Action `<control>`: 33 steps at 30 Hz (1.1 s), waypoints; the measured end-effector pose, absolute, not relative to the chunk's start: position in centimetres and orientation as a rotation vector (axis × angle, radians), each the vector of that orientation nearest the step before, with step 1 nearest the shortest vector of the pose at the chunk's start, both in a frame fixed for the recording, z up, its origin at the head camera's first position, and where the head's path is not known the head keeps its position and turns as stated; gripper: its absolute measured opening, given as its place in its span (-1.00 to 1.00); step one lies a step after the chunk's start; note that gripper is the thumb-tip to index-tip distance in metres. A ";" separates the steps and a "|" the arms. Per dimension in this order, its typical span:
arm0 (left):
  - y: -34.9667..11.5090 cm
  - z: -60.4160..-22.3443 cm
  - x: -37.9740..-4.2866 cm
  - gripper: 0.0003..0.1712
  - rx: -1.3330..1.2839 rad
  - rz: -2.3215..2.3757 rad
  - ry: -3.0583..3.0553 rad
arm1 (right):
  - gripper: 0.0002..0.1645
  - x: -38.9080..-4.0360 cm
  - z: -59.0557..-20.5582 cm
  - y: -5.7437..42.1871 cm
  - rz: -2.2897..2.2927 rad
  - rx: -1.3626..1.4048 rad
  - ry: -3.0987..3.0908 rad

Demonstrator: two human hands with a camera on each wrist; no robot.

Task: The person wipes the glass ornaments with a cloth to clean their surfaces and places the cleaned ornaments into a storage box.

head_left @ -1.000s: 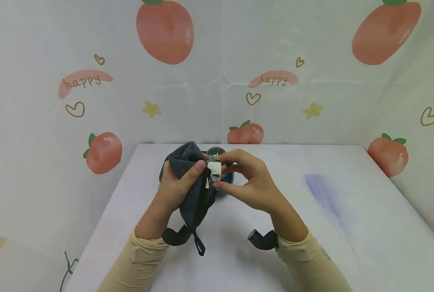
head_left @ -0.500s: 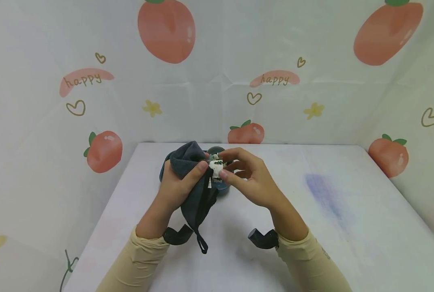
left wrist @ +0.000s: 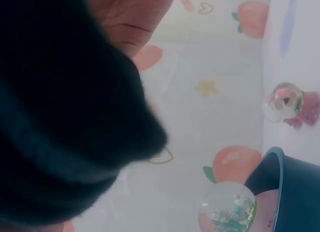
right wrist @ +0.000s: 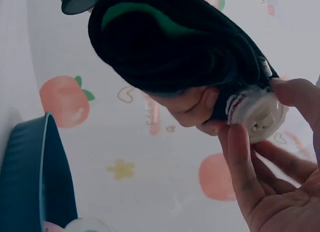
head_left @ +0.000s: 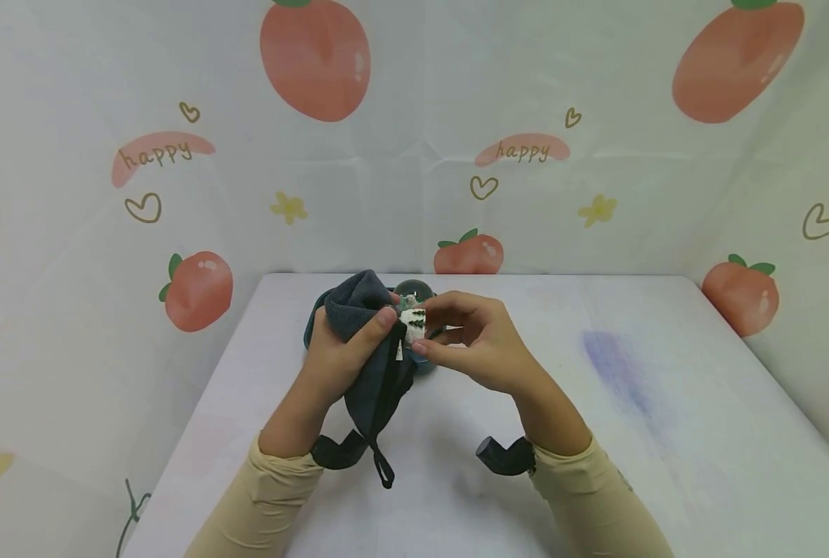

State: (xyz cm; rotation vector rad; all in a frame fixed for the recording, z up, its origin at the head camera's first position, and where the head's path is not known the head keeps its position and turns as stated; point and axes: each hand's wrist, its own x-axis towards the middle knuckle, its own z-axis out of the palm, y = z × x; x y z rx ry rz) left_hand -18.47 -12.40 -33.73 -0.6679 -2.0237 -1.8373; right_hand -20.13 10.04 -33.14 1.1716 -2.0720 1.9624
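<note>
My left hand (head_left: 341,353) grips a dark blue-grey cloth (head_left: 366,298) with a black edge and hanging loop. The cloth is bunched against a small snow globe (head_left: 413,324) with a white base patterned with green trees. Its dome is hidden by the cloth and fingers. With thumb and fingertips, my right hand (head_left: 480,341) pinches the rim of that base. In the right wrist view the round pale underside of the snow globe (right wrist: 260,121) faces the camera, between the thumb and fingers of my right hand (right wrist: 272,192).
Behind the hands stands a teal bin (left wrist: 302,192). A second snow globe with green and white contents (left wrist: 229,209) shows at its mouth. Another snow globe with a reddish base (left wrist: 307,108) stands on the white table (head_left: 596,465). A fruit-print sheet (head_left: 386,194) hangs behind.
The base has turned in my right fingers, bringing other painted trees to face the head view. The right thumb lifted, then came back down on the rim. My left hand stays nearly still.
</note>
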 end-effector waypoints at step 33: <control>-12.5 -33.6 -18.2 -0.60 -0.664 -1.854 -2.077 | -0.44 -20.2 -33.1 10.3 1.731 1.253 -2.070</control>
